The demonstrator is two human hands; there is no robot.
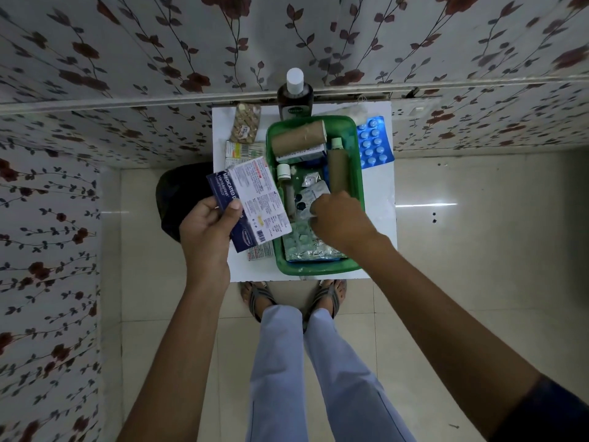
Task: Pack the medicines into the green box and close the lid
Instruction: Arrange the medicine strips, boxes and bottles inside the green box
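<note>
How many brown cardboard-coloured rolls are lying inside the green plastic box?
2. One thick brown roll lies across the far end of the green plastic box; a slimmer brown roll lies lengthwise along its right wall. Others may be hidden beneath the packets.

A small white table (379, 186) against floral wallpaper (127, 59); glossy tiled floor (478, 250), a dark round object (178, 193) beside it.

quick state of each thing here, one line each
green box: open, partly filled
left hand: holding plaster packet beside the box
right hand: inside the box, on a foil strip
brown bottle: upright, capped, behind the box
blue pill strip: outside the box
</note>
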